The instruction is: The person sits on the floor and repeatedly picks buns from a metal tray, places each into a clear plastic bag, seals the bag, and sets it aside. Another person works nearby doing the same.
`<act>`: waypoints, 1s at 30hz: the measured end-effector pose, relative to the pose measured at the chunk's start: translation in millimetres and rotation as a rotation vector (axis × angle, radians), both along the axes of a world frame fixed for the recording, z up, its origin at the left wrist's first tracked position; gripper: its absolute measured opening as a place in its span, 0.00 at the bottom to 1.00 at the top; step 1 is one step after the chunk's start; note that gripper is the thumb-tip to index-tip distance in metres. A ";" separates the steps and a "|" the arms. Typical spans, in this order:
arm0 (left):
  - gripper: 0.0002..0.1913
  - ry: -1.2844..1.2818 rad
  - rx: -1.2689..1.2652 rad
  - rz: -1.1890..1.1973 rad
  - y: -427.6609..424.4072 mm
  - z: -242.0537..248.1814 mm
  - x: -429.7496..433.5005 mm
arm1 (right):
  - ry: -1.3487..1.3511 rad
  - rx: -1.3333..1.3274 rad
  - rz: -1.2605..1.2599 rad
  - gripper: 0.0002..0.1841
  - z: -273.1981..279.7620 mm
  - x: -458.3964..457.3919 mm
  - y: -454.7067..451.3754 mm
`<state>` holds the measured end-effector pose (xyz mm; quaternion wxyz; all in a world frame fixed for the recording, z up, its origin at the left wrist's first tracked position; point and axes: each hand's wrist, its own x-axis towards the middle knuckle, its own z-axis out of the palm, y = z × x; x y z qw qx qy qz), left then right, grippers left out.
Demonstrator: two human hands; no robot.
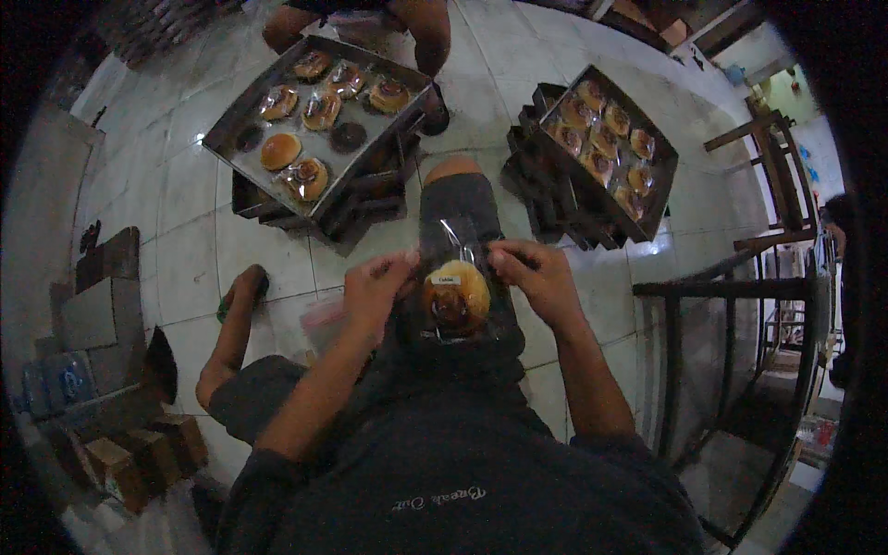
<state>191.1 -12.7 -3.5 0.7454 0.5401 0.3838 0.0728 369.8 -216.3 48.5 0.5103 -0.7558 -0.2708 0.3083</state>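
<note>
A round golden bun (477, 288) with a dark brown swirl lies inside a clear plastic bag (454, 243) over my thigh. A small white label (446, 280) with writing shows near the bun's upper left. My left hand (380, 281) pinches the left side of the bag with thumb and fingers. On the opposite side, my right hand (534, 270) pinches the bag's right edge. The bag's upper end stretches beyond the bun, between both hands.
Stacked metal trays stand ahead: the top left tray (326, 154) holds several bagged buns and one bare bun (281, 151); the top right tray (661, 198) holds several bagged buns. Another person's leg (427, 31) is behind the left stack. Cardboard boxes (149, 454) lie left, a dark metal frame (725, 288) right.
</note>
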 end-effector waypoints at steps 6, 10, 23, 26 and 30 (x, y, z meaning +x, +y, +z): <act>0.12 -0.089 0.005 -0.095 2.3 9.7 12.0 | 0.113 -0.061 0.124 0.15 -2.6 14.9 20.6; 0.10 -0.121 0.029 -0.017 2.3 23.5 -1.2 | 0.232 0.013 0.127 0.12 3.8 10.3 21.6; 0.10 -0.101 0.116 -0.090 5.9 64.1 -36.5 | 0.239 0.129 -0.144 0.09 24.8 -10.2 -13.3; 0.11 0.064 -0.064 -0.150 -31.4 26.6 -67.2 | 0.339 -0.050 -0.092 0.07 -4.7 -41.8 -58.6; 0.14 0.180 0.379 -0.413 -49.7 -3.7 -72.3 | 0.166 -0.241 -0.117 0.07 -51.6 -46.6 -85.9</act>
